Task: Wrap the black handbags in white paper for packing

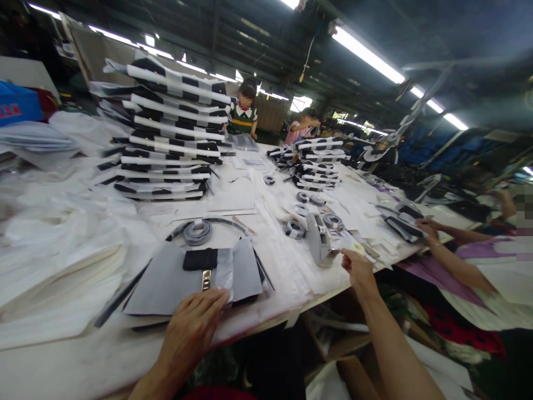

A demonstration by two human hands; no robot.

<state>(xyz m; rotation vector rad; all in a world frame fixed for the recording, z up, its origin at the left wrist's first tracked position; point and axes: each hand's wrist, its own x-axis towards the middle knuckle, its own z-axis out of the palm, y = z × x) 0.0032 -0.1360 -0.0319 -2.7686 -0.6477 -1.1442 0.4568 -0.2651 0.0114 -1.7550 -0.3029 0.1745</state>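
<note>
A handbag (162, 283) with grey sheeting over its front, a black strap tab and a metal clasp (206, 279) lies on the table before me. Clear film covers part of the flap beside the clasp. My left hand (197, 316) rests flat on the bag's lower edge, fingers stretched out. To the right stands a grey tape dispenser (318, 239). My right hand (357, 266) is closed in a pinch just off its cutting end, on what looks like the tape's end; the clear tape hardly shows. A wrapped coiled strap (197, 231) sits behind the bag, within its handle's arc.
A tall stack of wrapped bags (170, 136) rises at the back left, a smaller stack (318, 164) farther right. Wrapped coils (295, 229) lie near the dispenser. White wrapping sheets (62, 266) cover the left side. At right, a co-worker's hands (428, 228) handle another bag.
</note>
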